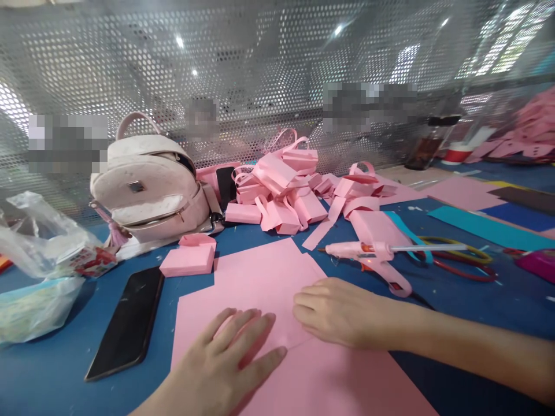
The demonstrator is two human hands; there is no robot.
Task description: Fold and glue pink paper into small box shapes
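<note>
A large pink paper sheet lies on the blue table in front of me. My left hand rests flat on its near part, fingers spread and pointing right. My right hand presses on the sheet from the right, fingers curled down at a fold line that runs between the two hands. Neither hand grips anything. A pink glue gun lies just beyond my right hand.
A black phone lies to the left. Behind it are a pink folded box, a pale backpack, and plastic bags. A pile of pink paper bags sits at the back. Scissors and coloured sheets lie right.
</note>
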